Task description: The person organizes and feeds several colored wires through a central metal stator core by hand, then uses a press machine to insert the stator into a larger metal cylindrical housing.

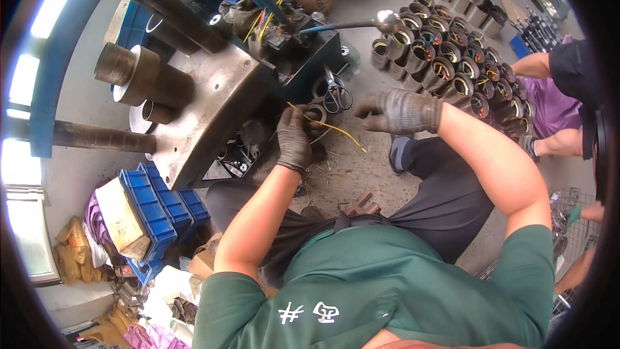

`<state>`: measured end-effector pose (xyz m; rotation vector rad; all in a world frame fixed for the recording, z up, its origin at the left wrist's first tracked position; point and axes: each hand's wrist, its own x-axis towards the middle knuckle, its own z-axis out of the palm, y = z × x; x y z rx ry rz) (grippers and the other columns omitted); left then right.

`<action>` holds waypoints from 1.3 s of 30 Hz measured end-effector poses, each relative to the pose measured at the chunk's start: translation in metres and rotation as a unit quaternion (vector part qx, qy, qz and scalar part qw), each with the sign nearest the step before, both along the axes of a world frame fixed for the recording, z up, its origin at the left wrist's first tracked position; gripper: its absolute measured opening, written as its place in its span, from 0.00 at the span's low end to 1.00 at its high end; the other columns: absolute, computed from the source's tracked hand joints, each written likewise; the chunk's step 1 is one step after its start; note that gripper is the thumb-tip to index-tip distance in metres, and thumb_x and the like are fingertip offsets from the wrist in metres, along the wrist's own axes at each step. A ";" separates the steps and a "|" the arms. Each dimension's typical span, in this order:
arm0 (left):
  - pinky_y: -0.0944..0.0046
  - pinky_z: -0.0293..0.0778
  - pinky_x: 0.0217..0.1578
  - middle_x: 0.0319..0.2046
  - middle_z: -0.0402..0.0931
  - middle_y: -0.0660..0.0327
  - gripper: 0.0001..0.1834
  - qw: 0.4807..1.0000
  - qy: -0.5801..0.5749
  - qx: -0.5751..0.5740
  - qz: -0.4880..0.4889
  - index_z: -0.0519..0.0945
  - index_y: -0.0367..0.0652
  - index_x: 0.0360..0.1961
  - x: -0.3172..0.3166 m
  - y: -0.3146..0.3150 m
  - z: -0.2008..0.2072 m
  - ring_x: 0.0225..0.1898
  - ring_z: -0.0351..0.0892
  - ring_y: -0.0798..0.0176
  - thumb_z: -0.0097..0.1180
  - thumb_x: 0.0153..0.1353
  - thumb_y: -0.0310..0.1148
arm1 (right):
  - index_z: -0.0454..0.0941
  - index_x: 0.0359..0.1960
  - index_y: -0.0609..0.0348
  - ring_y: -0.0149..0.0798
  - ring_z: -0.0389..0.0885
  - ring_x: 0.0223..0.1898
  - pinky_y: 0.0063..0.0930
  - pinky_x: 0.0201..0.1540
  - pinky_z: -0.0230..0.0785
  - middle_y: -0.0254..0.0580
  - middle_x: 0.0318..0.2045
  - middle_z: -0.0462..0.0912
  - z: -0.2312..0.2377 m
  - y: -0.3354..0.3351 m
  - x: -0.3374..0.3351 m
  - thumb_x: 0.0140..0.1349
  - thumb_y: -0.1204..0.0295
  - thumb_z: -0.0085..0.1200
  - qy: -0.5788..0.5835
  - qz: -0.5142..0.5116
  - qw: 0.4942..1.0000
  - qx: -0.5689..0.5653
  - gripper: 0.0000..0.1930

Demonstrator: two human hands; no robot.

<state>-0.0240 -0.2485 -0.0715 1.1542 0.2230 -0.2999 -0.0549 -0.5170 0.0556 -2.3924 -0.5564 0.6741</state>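
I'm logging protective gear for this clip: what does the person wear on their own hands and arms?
Both hands wear knitted work gloves: the left hand in a dark grey, soiled glove with a ribbed cuff, the right hand in a lighter grey mottled glove, also cuffed at the wrist. The forearms are bare below the short sleeves of a dark green T-shirt with small white markings.

Yellow wire (pixel 336 129) through round coil (pixel 316 115)

Head-worn fisheye, looking steeply down, close
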 end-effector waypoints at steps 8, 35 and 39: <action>0.68 0.70 0.29 0.37 0.77 0.55 0.10 0.985 0.042 -0.163 0.034 0.76 0.40 0.50 0.013 -0.003 0.032 0.30 0.73 0.64 0.54 0.74 0.34 | 0.81 0.56 0.59 0.41 0.88 0.44 0.37 0.52 0.78 0.46 0.42 0.89 -0.023 0.012 0.018 0.76 0.52 0.50 0.075 -0.074 0.994 0.020 0.23; 0.50 0.78 0.50 0.46 0.85 0.46 0.19 0.804 -0.185 0.425 -0.373 0.83 0.37 0.49 0.008 0.040 -0.078 0.48 0.84 0.45 0.61 0.68 0.43 | 0.83 0.46 0.64 0.28 0.81 0.32 0.25 0.39 0.76 0.37 0.34 0.86 -0.067 0.055 0.074 0.71 0.62 0.58 0.083 -0.363 0.893 0.253 0.16; 0.47 0.76 0.54 0.48 0.84 0.43 0.21 0.746 -0.180 0.480 -0.426 0.84 0.38 0.50 0.008 0.055 -0.088 0.53 0.82 0.40 0.61 0.67 0.45 | 0.84 0.46 0.64 0.29 0.79 0.30 0.26 0.36 0.74 0.36 0.31 0.84 -0.089 0.099 0.131 0.72 0.64 0.57 0.022 -0.336 0.903 0.266 0.14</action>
